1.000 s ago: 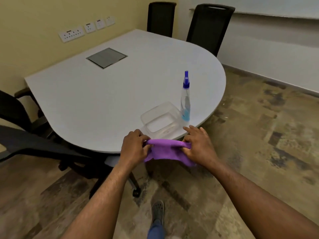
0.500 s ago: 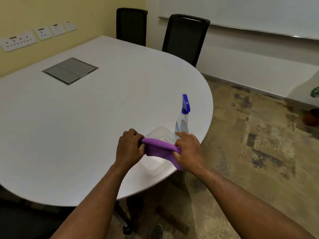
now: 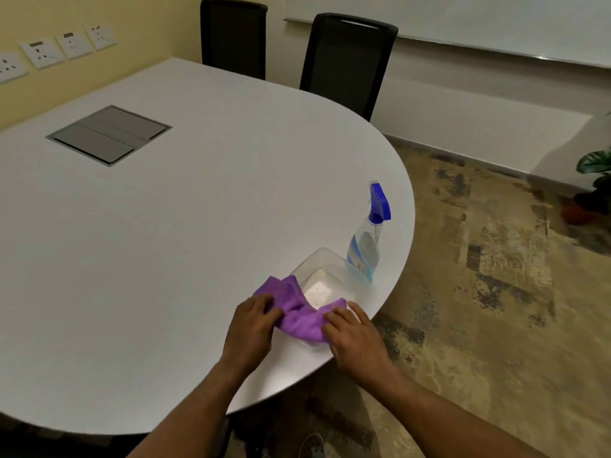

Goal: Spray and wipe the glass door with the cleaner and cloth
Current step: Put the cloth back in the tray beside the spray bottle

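Observation:
A purple cloth [image 3: 299, 317] lies bunched over the near rim of a clear plastic tub [image 3: 325, 267] at the table's front right edge. My left hand [image 3: 253, 328] holds the cloth's left part. My right hand [image 3: 352, 335] grips its right end. A clear spray bottle [image 3: 365, 247] with a blue trigger head stands upright just right of the tub, close to the table edge. No glass door is in view.
The white table [image 3: 198, 226] has a grey cable hatch [image 3: 109, 133] set into it. Two black chairs [image 3: 347, 64] stand at its far side. Wall sockets [image 3: 56, 51] line the yellow wall. A potted plant [image 3: 595, 166] stands on the patterned floor at right.
The view has moved closer over the table. Both hands have carried the cloth forward and lowered it from mid-air onto the tub and table.

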`<state>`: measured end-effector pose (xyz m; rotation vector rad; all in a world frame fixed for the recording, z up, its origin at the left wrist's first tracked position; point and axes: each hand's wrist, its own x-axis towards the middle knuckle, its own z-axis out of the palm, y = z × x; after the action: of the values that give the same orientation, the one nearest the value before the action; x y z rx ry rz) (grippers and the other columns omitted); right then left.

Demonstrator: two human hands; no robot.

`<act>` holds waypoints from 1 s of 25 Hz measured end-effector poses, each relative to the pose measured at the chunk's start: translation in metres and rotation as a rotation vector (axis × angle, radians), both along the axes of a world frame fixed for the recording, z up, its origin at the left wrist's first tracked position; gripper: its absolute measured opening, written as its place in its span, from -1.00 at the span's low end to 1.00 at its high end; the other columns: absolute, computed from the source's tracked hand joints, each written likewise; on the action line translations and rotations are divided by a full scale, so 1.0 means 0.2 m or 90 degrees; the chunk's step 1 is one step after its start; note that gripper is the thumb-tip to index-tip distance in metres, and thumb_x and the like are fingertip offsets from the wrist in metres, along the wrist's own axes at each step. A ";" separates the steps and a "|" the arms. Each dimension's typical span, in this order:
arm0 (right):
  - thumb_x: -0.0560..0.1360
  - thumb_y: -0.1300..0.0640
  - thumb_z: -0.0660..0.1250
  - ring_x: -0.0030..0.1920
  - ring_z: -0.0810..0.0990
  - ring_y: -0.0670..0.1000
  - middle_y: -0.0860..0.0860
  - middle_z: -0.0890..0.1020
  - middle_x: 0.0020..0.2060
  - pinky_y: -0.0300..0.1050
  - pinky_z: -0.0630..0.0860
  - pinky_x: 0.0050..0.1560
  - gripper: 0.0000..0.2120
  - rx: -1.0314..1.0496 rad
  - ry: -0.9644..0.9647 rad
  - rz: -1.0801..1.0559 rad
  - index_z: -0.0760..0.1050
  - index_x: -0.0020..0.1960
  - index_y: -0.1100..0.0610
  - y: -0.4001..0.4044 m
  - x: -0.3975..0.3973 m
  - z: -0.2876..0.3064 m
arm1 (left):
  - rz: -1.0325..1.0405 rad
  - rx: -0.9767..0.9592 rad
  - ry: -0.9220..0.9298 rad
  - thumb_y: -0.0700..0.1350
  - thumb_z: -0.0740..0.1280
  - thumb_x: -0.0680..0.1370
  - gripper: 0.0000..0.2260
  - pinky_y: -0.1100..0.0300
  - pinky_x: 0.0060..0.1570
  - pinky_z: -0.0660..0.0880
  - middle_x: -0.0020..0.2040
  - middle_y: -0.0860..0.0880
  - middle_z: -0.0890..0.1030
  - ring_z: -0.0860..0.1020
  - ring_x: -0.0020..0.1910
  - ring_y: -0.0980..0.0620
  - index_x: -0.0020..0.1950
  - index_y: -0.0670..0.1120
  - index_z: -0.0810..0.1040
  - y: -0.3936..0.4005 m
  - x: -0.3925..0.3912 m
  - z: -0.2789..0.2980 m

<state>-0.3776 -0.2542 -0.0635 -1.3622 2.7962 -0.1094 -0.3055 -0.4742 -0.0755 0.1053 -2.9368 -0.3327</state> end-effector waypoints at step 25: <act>0.40 -0.24 0.42 0.15 0.52 0.05 0.01 0.50 0.16 -0.02 0.55 0.04 -0.39 -0.424 -0.196 -0.615 0.30 0.29 0.04 -0.05 -0.53 0.11 | -0.040 -0.016 -0.205 0.46 -0.29 0.50 -0.25 0.04 0.39 -0.51 0.55 0.05 -0.33 -0.36 0.54 -0.02 0.61 0.15 0.00 0.16 -0.01 -0.25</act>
<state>-0.4830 -0.2633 -0.0411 0.1548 2.9215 -1.2032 -0.3082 -0.4428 -0.1247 0.0678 -3.2677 -0.3132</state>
